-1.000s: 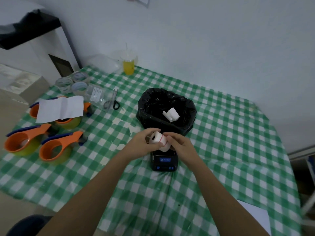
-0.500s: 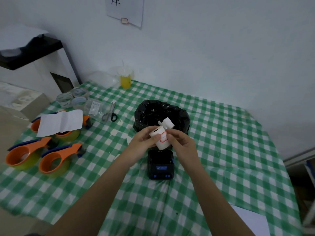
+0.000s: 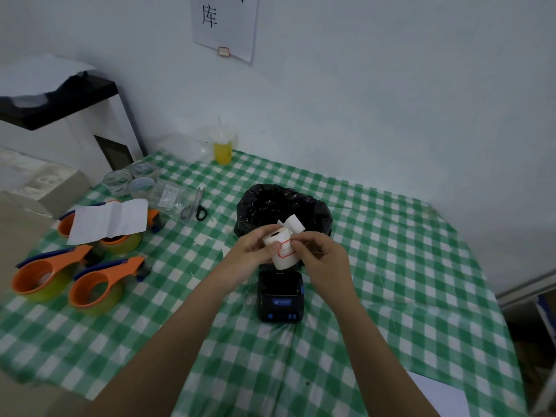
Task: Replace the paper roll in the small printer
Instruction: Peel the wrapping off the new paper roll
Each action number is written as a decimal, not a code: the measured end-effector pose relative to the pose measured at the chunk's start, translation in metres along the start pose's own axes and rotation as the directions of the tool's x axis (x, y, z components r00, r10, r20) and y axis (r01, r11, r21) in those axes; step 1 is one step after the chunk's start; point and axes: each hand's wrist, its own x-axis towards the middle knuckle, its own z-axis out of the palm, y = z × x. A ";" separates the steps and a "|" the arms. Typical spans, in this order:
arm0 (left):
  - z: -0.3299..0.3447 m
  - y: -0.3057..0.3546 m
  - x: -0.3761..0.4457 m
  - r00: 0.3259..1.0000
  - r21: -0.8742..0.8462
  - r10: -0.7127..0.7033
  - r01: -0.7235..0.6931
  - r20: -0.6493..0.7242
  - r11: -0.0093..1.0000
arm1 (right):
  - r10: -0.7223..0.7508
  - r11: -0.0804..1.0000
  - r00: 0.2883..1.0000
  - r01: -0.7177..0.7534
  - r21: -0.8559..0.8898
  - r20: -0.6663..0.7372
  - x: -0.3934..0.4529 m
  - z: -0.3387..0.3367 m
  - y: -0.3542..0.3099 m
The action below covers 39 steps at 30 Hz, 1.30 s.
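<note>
While held up above the small black printer (image 3: 281, 296), paper roll (image 3: 281, 247) tilted, white with red outline marks, hollow core end facing up-left. Gripped from the left by left hand (image 3: 252, 251), thumb across the face; pinched at the right edge by right hand (image 3: 320, 256). Just behind, black bin bag (image 3: 319, 212) with another white roll (image 3: 293, 222) inside. Off to the left on the green checked tablecloth (image 3: 391, 266), scissors (image 3: 194, 206) and orange tape dispensers (image 3: 90, 288).

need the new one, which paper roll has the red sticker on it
The paper roll held in both hands above the printer; the roll in the bin is plain white.
</note>
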 end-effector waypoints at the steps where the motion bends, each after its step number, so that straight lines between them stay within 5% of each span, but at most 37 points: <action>1: 0.000 0.001 0.000 1.000 -0.008 -0.002 0.002 -0.001 1.000 | -0.005 1.000 1.000 0.005 -0.011 0.008 0.000 0.000 -0.001; 14: 0.002 0.004 0.000 1.000 -0.112 -0.012 0.014 0.024 0.994 | -0.111 0.989 0.994 0.111 -0.099 0.011 0.001 0.001 0.001; 39: -0.003 0.007 0.006 0.999 -0.145 -0.021 0.014 -0.044 0.989 | 0.002 1.000 0.999 -0.001 -0.009 0.047 0.005 0.001 -0.005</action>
